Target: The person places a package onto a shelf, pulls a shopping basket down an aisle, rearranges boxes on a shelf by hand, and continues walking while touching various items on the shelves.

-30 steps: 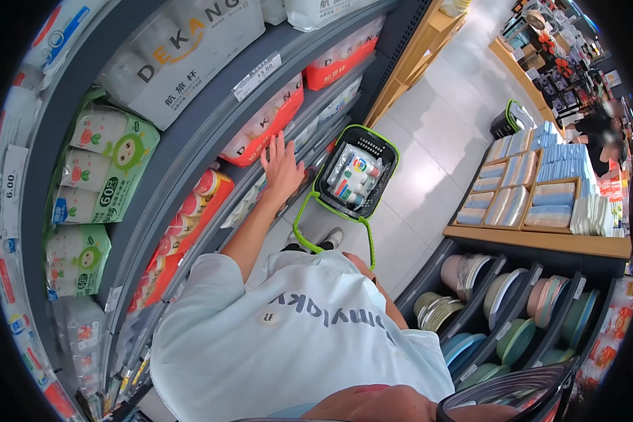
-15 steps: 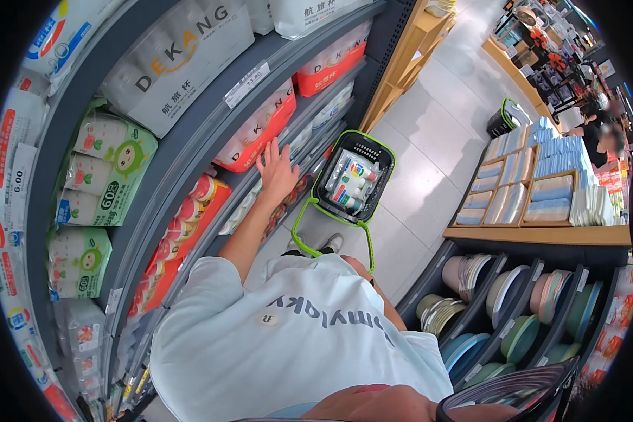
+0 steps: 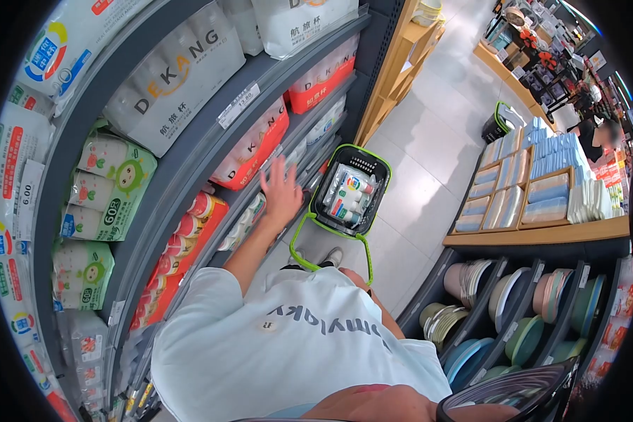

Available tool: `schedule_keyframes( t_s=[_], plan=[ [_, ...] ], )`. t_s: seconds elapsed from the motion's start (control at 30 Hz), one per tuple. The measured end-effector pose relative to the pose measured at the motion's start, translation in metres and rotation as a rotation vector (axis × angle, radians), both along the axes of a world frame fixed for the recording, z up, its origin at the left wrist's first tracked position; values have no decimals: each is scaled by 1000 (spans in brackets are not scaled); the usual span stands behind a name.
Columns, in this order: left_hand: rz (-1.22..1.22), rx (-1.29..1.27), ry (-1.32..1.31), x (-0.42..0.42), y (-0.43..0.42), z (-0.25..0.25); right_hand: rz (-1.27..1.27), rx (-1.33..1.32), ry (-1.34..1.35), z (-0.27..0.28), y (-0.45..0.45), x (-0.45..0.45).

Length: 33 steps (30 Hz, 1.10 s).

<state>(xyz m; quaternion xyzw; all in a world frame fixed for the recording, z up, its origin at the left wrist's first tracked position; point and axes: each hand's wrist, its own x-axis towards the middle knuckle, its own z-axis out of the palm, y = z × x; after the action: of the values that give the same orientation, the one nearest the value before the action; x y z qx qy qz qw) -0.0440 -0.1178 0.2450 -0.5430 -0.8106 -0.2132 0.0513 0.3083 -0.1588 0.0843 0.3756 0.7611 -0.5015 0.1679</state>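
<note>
My left hand (image 3: 283, 198) is open, its fingers spread, in front of the shelf edge. It holds nothing and is nearest to the red-and-clear pack of cups (image 3: 252, 146) and the lower shelves. My right hand (image 3: 353, 277) is low in front of me, at the raised green handle (image 3: 366, 253) of a black shopping basket (image 3: 381, 184). Its fingers are mostly hidden, but it appears closed round the handle. Inside the basket are clear packs of white cups (image 3: 350, 197) with blue, red and green labels.
Shelves of packed cups (image 3: 179, 70) and green-labelled rolls (image 3: 112, 186) line the left. A wooden rack (image 3: 394, 70) stands beyond. Folded towels (image 3: 548, 169) and sloped bins of bowls (image 3: 464, 278) are on the right. Another person (image 3: 598, 144) is at the far right.
My left hand has drawn back a little from the red pack, lower and away from the shelf. The basket sits slightly lower in view, and the shelves have shifted with the head.
</note>
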Motion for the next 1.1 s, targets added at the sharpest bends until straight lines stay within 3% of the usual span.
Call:
schedule_keyframes(
  t_s=[0.03, 0.1, 0.17, 0.23, 0.3, 0.4, 0.53, 0.77, 0.93, 1.0, 1.1],
  plan=[
    [-92, 25, -33, 10, -2, -11, -4, -9, 5, 0, 0, 0],
    [-349, -216, -471, 29, -12, -42, 19, -15, 23, -4, 2, -1],
    [-597, -409, -466, 55, -43, -111, 40, -14, 43, -24, 4, 0],
    [-655, -1029, -530, 78, -60, -140, 35, -37, 92, -55, 3, 4],
    [-669, -1065, -507, 95, -96, -153, 6, -47, 66, -34, 5, -4],
    [-706, -1019, -655, 88, -128, -225, -38, -65, 69, -31, 5, -9],
    [-715, -1038, -522, 70, -118, -200, -39, -85, 42, -20, 6, -22],
    [-713, -994, -473, 51, -132, -213, -37, -38, 14, -19, -8, -40],
    [-710, -881, -539, 35, -155, -231, -136, 5, 88, -20, -35, -47],
    [-752, -887, -519, 29, -163, -234, -245, -12, -78, -10, -49, -50],
    [-784, -910, -660, 18, -174, -244, -278, 54, -121, -34, -69, -44]
  ],
)
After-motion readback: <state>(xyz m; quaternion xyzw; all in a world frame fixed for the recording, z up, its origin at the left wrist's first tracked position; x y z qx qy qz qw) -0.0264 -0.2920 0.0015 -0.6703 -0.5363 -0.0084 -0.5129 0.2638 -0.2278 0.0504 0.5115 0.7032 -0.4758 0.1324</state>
